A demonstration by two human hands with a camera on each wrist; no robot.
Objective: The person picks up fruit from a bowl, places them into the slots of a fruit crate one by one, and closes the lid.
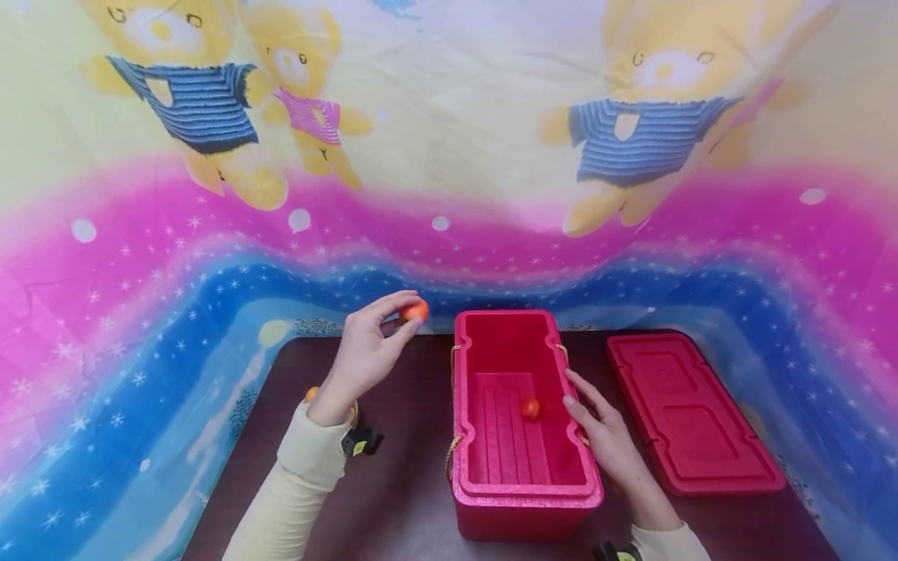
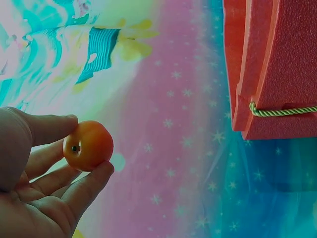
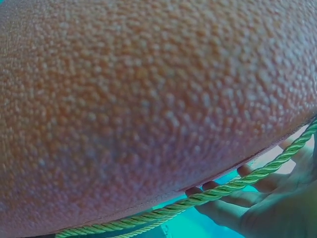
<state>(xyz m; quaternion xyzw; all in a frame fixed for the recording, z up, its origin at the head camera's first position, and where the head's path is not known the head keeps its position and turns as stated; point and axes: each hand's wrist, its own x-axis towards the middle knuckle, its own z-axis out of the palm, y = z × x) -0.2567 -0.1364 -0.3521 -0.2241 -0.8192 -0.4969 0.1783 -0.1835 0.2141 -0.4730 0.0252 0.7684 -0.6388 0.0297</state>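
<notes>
My left hand [image 1: 365, 347] is raised over the table, left of the red box. Between thumb and fingertips it pinches a small, smooth orange fruit [image 2: 89, 146] that has a dark green stem spot. The open red box [image 1: 529, 526] stands lengthwise, with twisted gold cords along its sides. On its ribbed floor lies another small orange fruit [image 1: 530, 408]. My right hand [image 1: 613, 440] rests against the box's right side, thumb near the rim and fingers extended. Close to those fingers in the right wrist view runs the cord [image 3: 213, 193].
The red lid [image 1: 691, 413] lies on the dark table [image 1: 407, 483] to the right of the box. Partly hidden behind my left wrist is an orange round thing [image 1: 312, 394]. A cloth [image 1: 449, 195] printed with bears hangs behind the table.
</notes>
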